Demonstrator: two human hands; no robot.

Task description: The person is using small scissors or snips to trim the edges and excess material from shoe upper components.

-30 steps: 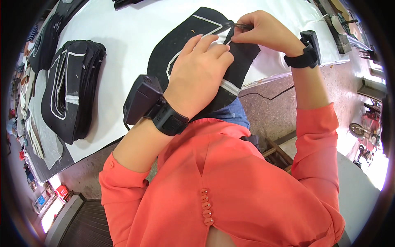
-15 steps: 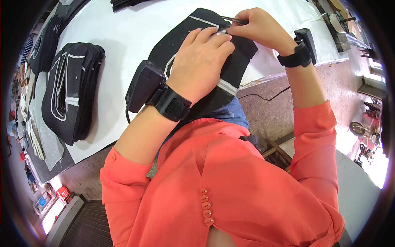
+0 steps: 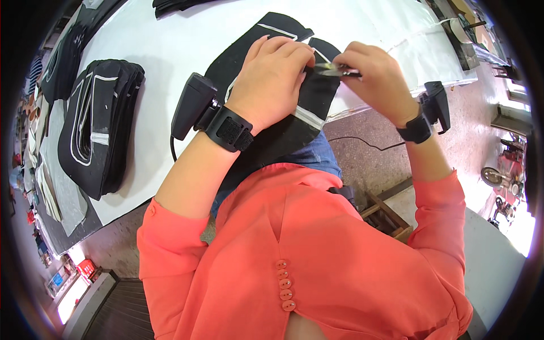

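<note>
A black fabric piece (image 3: pixel 318 97) with white strips along its edges lies on the table's near edge and hangs over toward my lap. My left hand (image 3: pixel 272 71) rests on it, fingers curled, with the thumb and fingertips gripping the cloth at its upper part. In my right hand (image 3: pixel 377 73) is a small pair of scissors (image 3: pixel 352 73), its blurred metal blades pointing left at the fabric beside my left fingertips. A white strip (image 3: pixel 321 55) runs over the cloth just above the blades. My left fingers hide part of the gripped spot.
A stack of similar black pieces (image 3: pixel 105 122) with white edging stands at the left on the white tabletop (image 3: pixel 164 73). More black pieces (image 3: pixel 62 59) lie at the far left. A spool-like device (image 3: pixel 462 29) sits at the far right corner. A dark cable (image 3: pixel 368 145) hangs below the table edge.
My right hand has come down and to the right with the scissors, whose blades now lie lower, by the left fingertips. My left hand has shifted slightly left. A slit between fabric edges shows near the top.
</note>
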